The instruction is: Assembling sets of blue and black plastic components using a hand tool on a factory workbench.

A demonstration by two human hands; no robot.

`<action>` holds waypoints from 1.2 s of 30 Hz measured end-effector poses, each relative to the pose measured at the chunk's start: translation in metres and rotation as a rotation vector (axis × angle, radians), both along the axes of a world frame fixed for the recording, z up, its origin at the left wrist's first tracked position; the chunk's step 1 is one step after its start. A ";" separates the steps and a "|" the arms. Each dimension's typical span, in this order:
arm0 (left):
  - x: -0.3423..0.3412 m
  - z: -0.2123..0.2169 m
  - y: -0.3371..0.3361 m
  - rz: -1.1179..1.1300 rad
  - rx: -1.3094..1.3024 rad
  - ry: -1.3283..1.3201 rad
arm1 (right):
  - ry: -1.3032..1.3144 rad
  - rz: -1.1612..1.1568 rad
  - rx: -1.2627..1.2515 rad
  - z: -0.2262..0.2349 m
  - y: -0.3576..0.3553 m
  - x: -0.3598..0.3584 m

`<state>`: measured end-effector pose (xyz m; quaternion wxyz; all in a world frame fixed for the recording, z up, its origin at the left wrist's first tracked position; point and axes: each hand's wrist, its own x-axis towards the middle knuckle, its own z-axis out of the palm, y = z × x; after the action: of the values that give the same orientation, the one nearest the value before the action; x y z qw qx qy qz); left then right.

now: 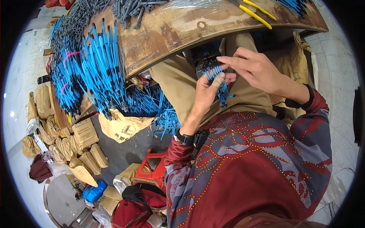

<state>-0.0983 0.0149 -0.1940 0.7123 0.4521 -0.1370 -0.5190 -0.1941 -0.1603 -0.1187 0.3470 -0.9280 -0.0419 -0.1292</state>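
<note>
A small bundle of thin blue rods with black ends [222, 91] sits in my left hand [206, 91], whose fingers are wrapped round it above my lap. A tan wrap covers part of that thumb. My right hand [260, 72] is beside the top of the bundle, its fingers stretched out toward the black tips. Whether its fingertips touch the tips is hard to tell. Larger bundles of similar blue rods [104, 64] hang over the table's left edge, some tied with pink bands.
On the brown wooden table [167, 38] lie a heap of grey plastic parts [81, 19] and yellow-handled pliers [255, 14]. More loose blue rods [142, 99] lie below the table's edge. Brown paper packets [66, 146] and a red stool [150, 167] stand at the left.
</note>
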 end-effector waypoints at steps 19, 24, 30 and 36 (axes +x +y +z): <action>0.011 0.006 0.022 -0.087 -0.077 -0.055 | -0.309 0.105 -0.459 0.019 0.012 0.018; 0.012 0.007 0.024 -0.068 -0.100 -0.036 | -0.299 0.121 -0.390 0.018 0.016 0.023; 0.010 0.007 0.023 -0.030 -0.073 -0.052 | -0.313 0.091 -0.310 0.014 0.018 0.024; 0.011 0.007 0.019 -0.036 -0.053 -0.069 | -0.323 0.065 -0.248 0.002 0.018 0.020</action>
<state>-0.0873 0.0344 -0.1874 0.7096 0.4481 -0.1834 -0.5119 -0.1741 -0.1420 -0.1168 0.2230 -0.9290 -0.1424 -0.2588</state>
